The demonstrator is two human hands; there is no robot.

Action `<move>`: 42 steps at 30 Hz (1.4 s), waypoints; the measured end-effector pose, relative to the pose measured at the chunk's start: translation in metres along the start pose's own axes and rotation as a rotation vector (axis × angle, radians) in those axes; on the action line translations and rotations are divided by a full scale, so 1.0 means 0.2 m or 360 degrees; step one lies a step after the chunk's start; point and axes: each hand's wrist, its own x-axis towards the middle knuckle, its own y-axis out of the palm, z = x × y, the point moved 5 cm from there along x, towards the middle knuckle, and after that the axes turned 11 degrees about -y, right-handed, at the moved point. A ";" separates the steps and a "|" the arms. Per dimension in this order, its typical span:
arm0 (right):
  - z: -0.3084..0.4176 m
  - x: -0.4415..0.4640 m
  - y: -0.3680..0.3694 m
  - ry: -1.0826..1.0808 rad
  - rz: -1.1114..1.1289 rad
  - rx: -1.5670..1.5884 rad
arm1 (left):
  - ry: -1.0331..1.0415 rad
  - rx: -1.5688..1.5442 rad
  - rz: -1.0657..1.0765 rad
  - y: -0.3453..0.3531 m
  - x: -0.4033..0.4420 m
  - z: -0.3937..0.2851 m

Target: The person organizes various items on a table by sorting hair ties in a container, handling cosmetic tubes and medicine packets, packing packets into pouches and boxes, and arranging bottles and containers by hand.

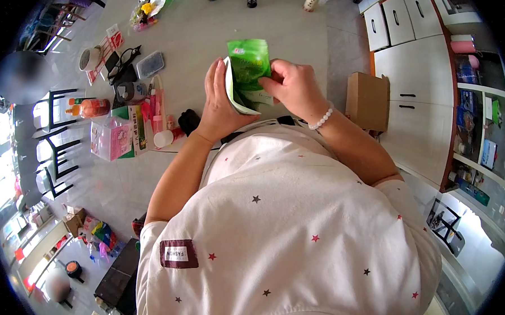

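My left hand (215, 105) is wrapped round a pouch with a pale rim (230, 82), which is bent into a curve with its mouth apart. A shiny green packet (249, 59) stands upright against the pouch's inner side, its top sticking out above the rim. My right hand (295, 88), with a beaded bracelet at the wrist, pinches the packet's right edge between thumb and fingers. Lower down between the hands, a paler green printed part (258, 96) shows; whether it belongs to the pouch or the packet I cannot tell. Both hands are above the table's near edge.
On the table (196, 33) to the left are a pink box (111, 138), an orange drink bottle (92, 107), eyeglasses (125, 63), a clear container (150, 64) and a tape roll (90, 59). A small black bottle (251, 0) stands at the back. To the right are a cardboard box (367, 102) and white cabinets (412, 71).
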 end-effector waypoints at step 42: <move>-0.13 -0.07 0.07 0.0345 0.0234 0.0170 | -0.0147 -0.0151 0.0079 0.01 0.00 -0.03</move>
